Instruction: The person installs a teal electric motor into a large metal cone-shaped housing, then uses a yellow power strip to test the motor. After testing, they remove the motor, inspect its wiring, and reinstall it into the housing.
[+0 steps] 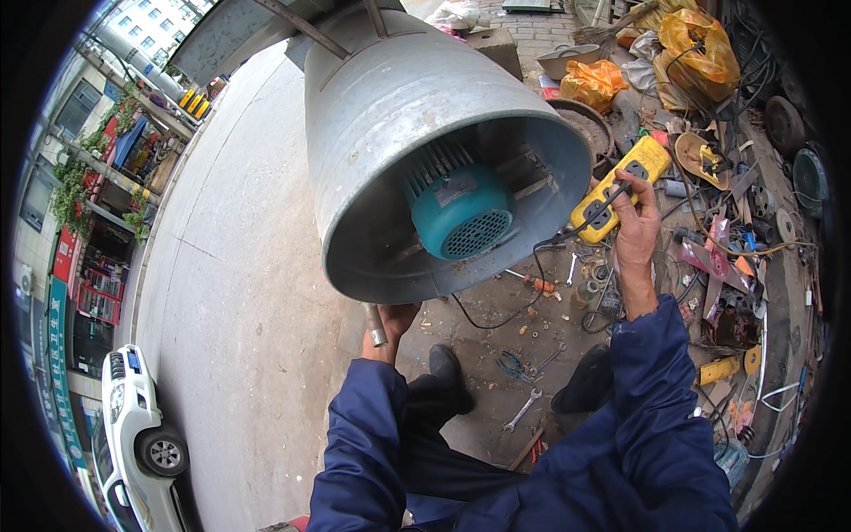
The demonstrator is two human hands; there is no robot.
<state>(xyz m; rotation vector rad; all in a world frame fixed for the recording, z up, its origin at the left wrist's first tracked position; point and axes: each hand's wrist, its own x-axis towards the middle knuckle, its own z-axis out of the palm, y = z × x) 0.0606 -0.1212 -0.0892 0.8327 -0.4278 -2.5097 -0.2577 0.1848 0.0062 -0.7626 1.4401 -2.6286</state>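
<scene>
A large grey metal fan housing point(381, 115) fills the upper middle, its round mouth facing me. Inside it sits a teal electric motor point(463, 213) with a finned body and a perforated end cover. My left hand point(390, 330) is under the lower rim, beside a short metal pipe point(376, 325); its fingers are hidden by the housing. At the right of the mouth, my right hand point(636, 235) is closed on a yellow power strip point(643, 160), fingers at a black plug point(623, 181). A black cord point(539, 266) loops from the strip below the housing.
Wrenches point(523, 410), pliers point(512, 364) and an orange-handled screwdriver point(539, 284) lie on the ground by my shoes. Scrap, cables and orange plastic bags point(696, 53) crowd the right side. A white car point(142, 426) stands on the left along the paved road point(235, 266).
</scene>
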